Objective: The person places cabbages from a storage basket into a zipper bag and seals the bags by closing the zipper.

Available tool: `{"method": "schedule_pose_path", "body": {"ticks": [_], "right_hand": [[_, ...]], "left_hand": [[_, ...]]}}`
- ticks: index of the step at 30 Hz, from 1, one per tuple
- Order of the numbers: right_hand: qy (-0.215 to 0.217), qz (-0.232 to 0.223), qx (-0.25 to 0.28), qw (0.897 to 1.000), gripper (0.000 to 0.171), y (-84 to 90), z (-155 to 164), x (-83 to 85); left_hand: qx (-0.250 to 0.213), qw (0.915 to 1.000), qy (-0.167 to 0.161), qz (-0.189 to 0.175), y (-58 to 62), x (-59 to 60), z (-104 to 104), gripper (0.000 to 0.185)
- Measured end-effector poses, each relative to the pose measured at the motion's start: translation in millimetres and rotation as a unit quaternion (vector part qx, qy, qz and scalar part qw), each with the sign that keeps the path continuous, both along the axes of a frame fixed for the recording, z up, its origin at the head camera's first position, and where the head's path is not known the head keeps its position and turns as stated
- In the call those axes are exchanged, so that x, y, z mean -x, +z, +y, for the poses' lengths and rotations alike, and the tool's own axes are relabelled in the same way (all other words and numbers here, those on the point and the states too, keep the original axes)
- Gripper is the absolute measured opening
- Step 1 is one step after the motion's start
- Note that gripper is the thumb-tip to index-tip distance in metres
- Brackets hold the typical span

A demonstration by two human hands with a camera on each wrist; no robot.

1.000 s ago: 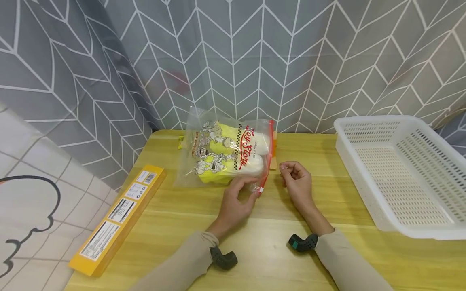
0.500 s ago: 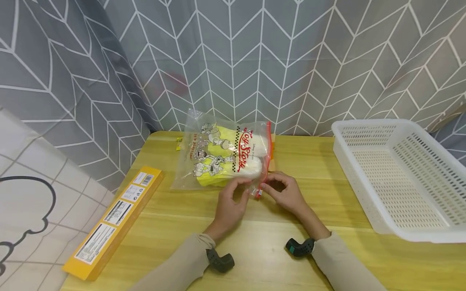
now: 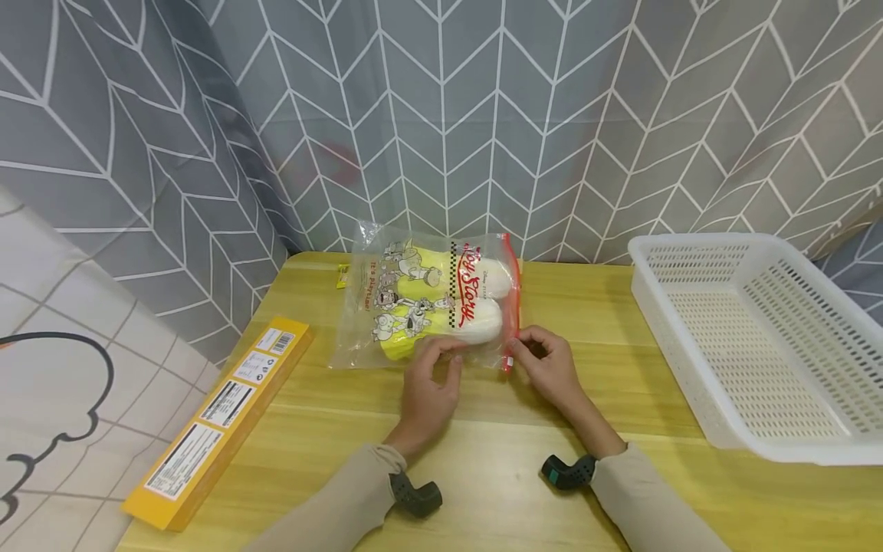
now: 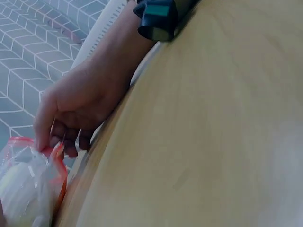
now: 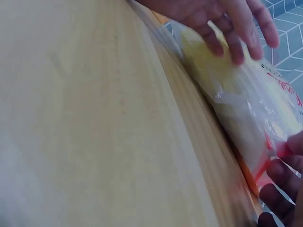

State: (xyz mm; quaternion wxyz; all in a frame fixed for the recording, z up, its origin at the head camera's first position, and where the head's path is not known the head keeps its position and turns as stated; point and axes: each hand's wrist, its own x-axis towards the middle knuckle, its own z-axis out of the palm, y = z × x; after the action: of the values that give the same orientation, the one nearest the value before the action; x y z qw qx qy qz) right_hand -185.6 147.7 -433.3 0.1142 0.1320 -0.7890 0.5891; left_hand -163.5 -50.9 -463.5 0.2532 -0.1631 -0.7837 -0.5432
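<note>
A clear zip bag (image 3: 356, 337) with Toy Story print and a red zip edge lies on the table, holding two yellow-and-white rounded things (image 3: 480, 320). At the red edge's near corner, by a white slider, my right hand (image 3: 552, 369) pinches the bag between thumb and index finger; the left wrist view shows that right hand (image 4: 87, 101) at the red strip. My left hand (image 3: 429, 399) is at the bag's near side, thumb and index finger apart. In the right wrist view the fingers of this left hand (image 5: 222, 21) reach loosely over the plastic.
A long orange box (image 3: 224, 418) with white labels lies at the left of the wooden table (image 3: 483, 475). To the right stands a white perforated basket (image 3: 679, 360). Beyond the bag's left side is a small yellow packet (image 3: 343, 276). A grey patterned curtain (image 3: 469, 115) hangs behind.
My right hand has come left to the bag's red edge, pinched its near corner and drawn it slightly right. The left hand has left that corner and shifted left along the near side.
</note>
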Motion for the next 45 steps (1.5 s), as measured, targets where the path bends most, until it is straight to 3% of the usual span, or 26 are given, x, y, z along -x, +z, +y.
{"method": "schedule_pose_path", "body": {"ticks": [4, 7, 14, 18, 22, 29, 34, 39, 42, 45], "right_hand": [[-0.04, -0.023, 0.011, 0.999, 0.012, 1.6, -1, -0.6], [-0.06, -0.028, 0.011, 0.998, 0.012, 1.1, -1, -0.4], [-0.113, -0.018, 0.025, 0.993, 0.012, 2.3, -1, 1.3], [-0.147, -0.007, 0.025, 0.989, 0.013, 4.1, -1, 2.8], [-0.183, 0.008, 0.03, 0.983, 0.013, -1.2, 0, 7.9], [-0.206, 0.022, 0.026, 0.978, 0.013, -2.5, 3, 12.0], [-0.219, 0.033, 0.028, 0.975, 0.015, -27.4, 13, 27.5], [-0.238, 0.043, 0.015, 0.97, 0.018, -35.2, 19, 32.2], [-0.241, 0.032, 0.013, 0.97, 0.02, -34.8, 21, 31.2], [-0.253, 0.014, -0.023, 0.967, 0.023, -34.4, 21, 29.5]], "left_hand": [[0.036, 0.9959, 0.037, 0.074, 4.5, 6.6, -11, 0.021], [0.057, 0.993, 0.05, 0.09, 13.0, 13.7, -22, 0.021], [0.123, 0.9903, 0.053, 0.038, 41.1, 27.3, -44, 0.033], [0.153, 0.9865, 0.058, -0.003, 48.5, 30.3, -52, 0.041], [0.165, 0.9843, 0.056, -0.026, 49.3, 32.1, -55, 0.045], [0.181, 0.9811, 0.062, -0.029, 47.1, 32.7, -56, 0.047], [0.201, 0.9765, 0.068, -0.037, 47.5, 33.0, -58, 0.05], [0.226, 0.9697, 0.069, -0.065, 47.9, 32.5, -60, 0.056], [0.228, 0.9689, 0.062, -0.075, 48.0, 31.7, -61, 0.058], [0.231, 0.9678, 0.059, -0.08, 47.9, 31.3, -62, 0.058]]}}
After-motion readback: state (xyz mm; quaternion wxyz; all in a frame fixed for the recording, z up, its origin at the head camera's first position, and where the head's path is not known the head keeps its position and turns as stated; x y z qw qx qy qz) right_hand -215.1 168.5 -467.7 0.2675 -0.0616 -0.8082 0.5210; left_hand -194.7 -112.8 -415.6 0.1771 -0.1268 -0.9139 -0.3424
